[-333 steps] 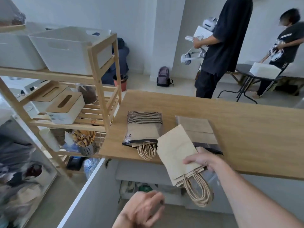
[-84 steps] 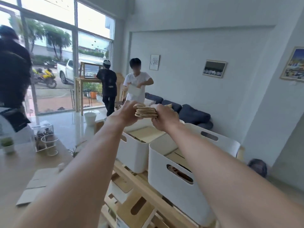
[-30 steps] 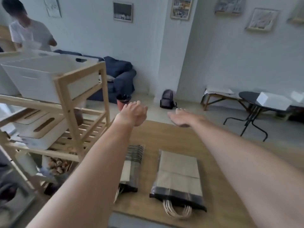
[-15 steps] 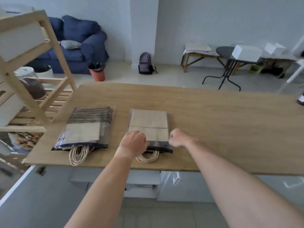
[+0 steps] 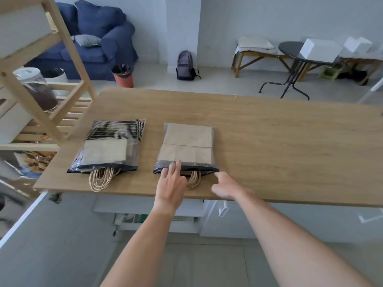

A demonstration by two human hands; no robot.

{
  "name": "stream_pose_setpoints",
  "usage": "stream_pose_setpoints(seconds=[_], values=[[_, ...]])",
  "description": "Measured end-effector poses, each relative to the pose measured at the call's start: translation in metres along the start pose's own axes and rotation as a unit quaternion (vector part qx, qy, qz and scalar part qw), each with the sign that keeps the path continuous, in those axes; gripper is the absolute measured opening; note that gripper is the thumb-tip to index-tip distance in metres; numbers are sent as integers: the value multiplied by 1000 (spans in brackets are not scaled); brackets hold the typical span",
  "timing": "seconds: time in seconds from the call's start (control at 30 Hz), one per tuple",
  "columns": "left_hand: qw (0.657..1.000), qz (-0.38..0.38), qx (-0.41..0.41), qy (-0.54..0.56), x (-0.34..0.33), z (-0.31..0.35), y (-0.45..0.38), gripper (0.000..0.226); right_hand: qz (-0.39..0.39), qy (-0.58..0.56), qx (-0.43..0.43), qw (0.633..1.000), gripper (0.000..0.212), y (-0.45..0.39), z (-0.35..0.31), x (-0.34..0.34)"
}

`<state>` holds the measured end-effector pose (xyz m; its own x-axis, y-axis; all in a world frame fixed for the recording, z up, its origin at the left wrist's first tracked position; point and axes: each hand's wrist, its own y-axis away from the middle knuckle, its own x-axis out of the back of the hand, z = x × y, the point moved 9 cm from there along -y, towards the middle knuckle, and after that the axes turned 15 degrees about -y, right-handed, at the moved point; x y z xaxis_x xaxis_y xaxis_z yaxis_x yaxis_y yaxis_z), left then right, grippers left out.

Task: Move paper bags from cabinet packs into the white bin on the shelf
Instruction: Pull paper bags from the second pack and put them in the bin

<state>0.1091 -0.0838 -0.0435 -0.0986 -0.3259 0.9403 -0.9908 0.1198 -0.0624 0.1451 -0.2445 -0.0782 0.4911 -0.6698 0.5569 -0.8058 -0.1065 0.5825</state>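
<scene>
Two clear plastic packs of brown paper bags lie on the wooden counter (image 5: 269,141). The left pack (image 5: 109,148) has a striped top and twine handles spilling from its open end. The right pack (image 5: 187,148) holds plain brown bags, with twine handles (image 5: 193,180) at its near opening. My left hand (image 5: 171,183) lies flat with its fingertips on the near left edge of the right pack. My right hand (image 5: 224,185) hovers by the pack's near right corner, fingers apart, holding nothing. Only a corner of the white bin (image 5: 22,30) shows on the shelf at the top left.
The wooden shelf unit (image 5: 62,50) stands left of the counter, with a jar (image 5: 39,90) and white boxes on its lower slats. Behind the counter are a blue sofa (image 5: 93,38), a backpack (image 5: 185,66), a red pot and a round black table (image 5: 294,59).
My hands came down from the shelf to the right pack. Since half a second ago my left hand has opened flat onto the pack's edge and my right hand has shifted right.
</scene>
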Motion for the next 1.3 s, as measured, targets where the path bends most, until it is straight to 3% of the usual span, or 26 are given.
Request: stream_pose_setpoints(seconds=[0.17, 0.23, 0.3, 0.4, 0.47, 0.57, 0.67, 0.8, 0.87, 1.0, 1.07, 1.17, 1.23, 1.3], values=[[991, 107, 39, 66, 18, -2, 11, 16, -19, 1, -8, 1000, 75, 2, 0, -16], [988, 122, 12, 99, 32, 15, 5, 16, -15, 13, 0, 1000, 56, 0, -4, -21], [991, 99, -12, 91, 28, 24, 8, 20, -13, 12, 11, 1000, 44, -1, -5, -25], [997, 18, 40, 59, -12, -4, 30, 26, -16, -22, 16, 1000, 66, -2, -1, -34], [995, 7, 79, 66, -21, -22, 38, 28, 16, -4, 71, 997, 60, 3, -8, -40], [990, 10, 53, 134, -10, -14, 24, 23, 115, 74, 224, 965, 34, 18, -29, -54], [977, 39, 53, 204, 10, -9, 5, 8, 168, 106, 241, 950, 43, 14, -27, -65], [973, 60, 28, 222, 15, -4, 3, 9, 194, 203, 237, 930, 61, -1, -20, -75], [981, 52, 15, 186, -1, -9, 18, 3, 221, 218, 253, 916, 52, -5, -17, -72], [988, 52, 46, 135, -32, -39, 44, 19, 258, 215, 276, 900, 47, -4, -19, -77], [983, 79, 41, 158, -12, -23, 33, 22, 271, 211, 252, 905, 47, -3, -22, -79], [969, 116, 30, 214, 28, 14, 15, 16, 228, 248, 209, 918, 46, -12, -22, -91], [970, 108, 12, 216, 23, 16, 17, 10, 239, 220, 210, 922, 59, -13, -17, -87], [980, 67, 3, 186, -7, -2, 35, 10, 269, 167, 243, 917, 55, -8, -12, -78]])
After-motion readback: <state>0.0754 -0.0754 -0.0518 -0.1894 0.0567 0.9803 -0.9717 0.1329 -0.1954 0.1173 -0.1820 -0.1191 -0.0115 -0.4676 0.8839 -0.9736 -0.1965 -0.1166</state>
